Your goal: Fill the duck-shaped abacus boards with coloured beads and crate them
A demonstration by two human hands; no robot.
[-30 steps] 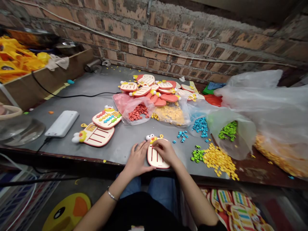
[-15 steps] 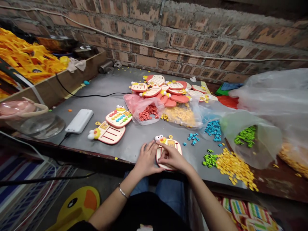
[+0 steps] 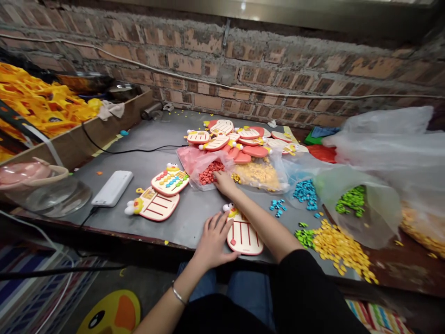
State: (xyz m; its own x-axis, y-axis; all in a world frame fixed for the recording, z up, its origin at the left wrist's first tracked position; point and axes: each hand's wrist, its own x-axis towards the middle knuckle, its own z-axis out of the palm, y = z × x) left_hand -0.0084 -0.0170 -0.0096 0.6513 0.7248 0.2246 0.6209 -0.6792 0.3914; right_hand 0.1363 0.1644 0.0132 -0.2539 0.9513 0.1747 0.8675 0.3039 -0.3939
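Observation:
A cream and red duck-headed toy board (image 3: pixel 244 235) with slots lies at the table's front edge, one red bead (image 3: pixel 233 241) in its lower left slot. My left hand (image 3: pixel 214 239) rests at its left side, fingers spread and touching the rim, thumb along the bottom edge. My right hand (image 3: pixel 225 183) reaches over the board to a plastic bag of red beads (image 3: pixel 210 172). Its fingers are bent in among the beads; whatever they pinch is hidden. The right forearm covers the board's upper right part.
A filled board (image 3: pixel 170 181) overlaps a bare-slotted one (image 3: pixel 158 206) at left. Behind is a pile of boards (image 3: pixel 222 134). Blue beads (image 3: pixel 306 194), green beads (image 3: pixel 305 237) and yellow beads (image 3: pixel 339 246) lie at right. A white power bank (image 3: pixel 113 189) and a clear jug (image 3: pixel 57 197) stand left.
My right hand has left the board and moved forward to the bag of red beads. A red bead now shows in the board's slot. My left hand stays beside the board.

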